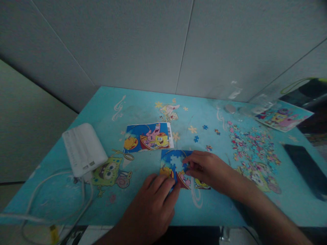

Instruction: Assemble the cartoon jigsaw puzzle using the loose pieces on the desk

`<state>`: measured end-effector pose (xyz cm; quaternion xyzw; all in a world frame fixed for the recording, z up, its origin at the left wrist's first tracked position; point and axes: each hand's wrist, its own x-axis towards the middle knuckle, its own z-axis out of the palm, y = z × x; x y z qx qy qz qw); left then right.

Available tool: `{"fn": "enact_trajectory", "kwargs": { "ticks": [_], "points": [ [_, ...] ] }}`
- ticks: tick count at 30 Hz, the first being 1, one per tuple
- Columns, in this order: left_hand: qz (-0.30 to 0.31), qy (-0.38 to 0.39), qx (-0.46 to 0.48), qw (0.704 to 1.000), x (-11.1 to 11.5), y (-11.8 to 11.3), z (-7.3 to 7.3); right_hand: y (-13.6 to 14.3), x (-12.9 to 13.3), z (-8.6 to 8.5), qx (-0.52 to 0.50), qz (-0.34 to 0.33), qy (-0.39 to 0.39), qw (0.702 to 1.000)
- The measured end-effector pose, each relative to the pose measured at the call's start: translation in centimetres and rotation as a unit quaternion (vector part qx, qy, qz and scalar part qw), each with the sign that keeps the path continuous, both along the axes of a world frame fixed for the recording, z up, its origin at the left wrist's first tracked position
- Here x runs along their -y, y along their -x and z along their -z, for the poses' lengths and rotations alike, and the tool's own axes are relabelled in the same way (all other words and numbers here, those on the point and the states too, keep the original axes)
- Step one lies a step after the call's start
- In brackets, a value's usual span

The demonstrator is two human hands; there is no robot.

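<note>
A partly assembled jigsaw puzzle (168, 156) lies on the table in front of me, with an irregular gap in its upper middle where the table shows through. My left hand (155, 200) rests on its lower left edge, fingers stretched out and lying flat. At the right side of the gap, my right hand (204, 166) pinches a small puzzle piece, mostly hidden by the fingers. Just above the puzzle lies a printed picture card (148, 137) with matching cartoon characters. Loose blue pieces (196, 139) and a multicoloured piece (208, 148) are scattered beyond my right hand.
Many mixed puzzle pieces (255, 143) are spread at the right, near a dark phone (305, 168). Behind them are a second picture card (283, 117) and clear bottles (233, 92). A white power bank (85, 148) with cables sits left. A grey wall borders the table's back.
</note>
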<state>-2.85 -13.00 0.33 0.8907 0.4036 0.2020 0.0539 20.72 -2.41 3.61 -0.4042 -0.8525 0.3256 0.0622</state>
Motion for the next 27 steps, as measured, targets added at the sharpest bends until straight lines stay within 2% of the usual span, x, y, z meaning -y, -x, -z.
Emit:
{"fn": "enact_trajectory", "kwargs": {
  "ticks": [11, 18, 22, 24, 27],
  "points": [
    [0.000, -0.005, 0.006, 1.000, -0.1, -0.1, -0.1, 0.1, 0.0, 0.1, -0.023, 0.026, 0.021, 0.999],
    [0.002, 0.003, 0.002, 1.000, 0.0, 0.0, -0.2, 0.2, 0.2, -0.7, -0.043, 0.032, 0.064, 0.996],
    [0.001, 0.012, -0.002, 1.000, 0.0, 0.0, -0.1, -0.2, -0.1, -1.3, -0.078, 0.038, 0.047, 0.995],
    [0.001, 0.016, -0.002, 1.000, 0.0, 0.0, 0.0, -0.4, -0.2, -1.7, -0.090, 0.031, 0.040, 0.995],
    [0.005, 0.016, -0.002, 1.000, 0.0, 0.0, 0.1, -0.5, -0.2, -2.2, -0.091, -0.009, 0.082, 0.992]
  ]
}}
